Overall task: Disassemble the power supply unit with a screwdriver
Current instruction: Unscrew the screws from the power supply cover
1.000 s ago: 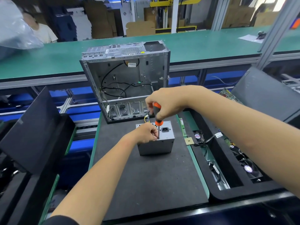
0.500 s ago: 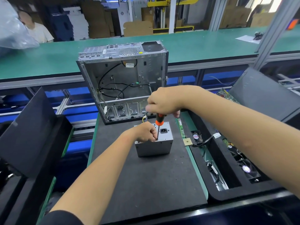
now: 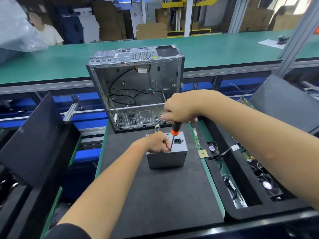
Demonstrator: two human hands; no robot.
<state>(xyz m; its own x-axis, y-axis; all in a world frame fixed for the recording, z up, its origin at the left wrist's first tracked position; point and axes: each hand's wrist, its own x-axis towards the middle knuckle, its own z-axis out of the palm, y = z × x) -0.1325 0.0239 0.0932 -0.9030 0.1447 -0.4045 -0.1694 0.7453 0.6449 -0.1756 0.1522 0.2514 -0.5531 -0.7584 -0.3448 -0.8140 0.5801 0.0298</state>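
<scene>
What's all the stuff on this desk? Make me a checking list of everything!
Surface: black mat with green edging.
Job's things: grey power supply unit stands on the mat; screwdriver tip rests on its top face.
Clutter: green memory stick and a small square chip beside the mat.
Grips: right hand grips the screwdriver handle; left hand pinches near the tip.
Cables: black wires inside the open computer case; coloured wires behind the unit.
Surroundings: black foam tray holding fans, green conveyor, another person behind.
</scene>
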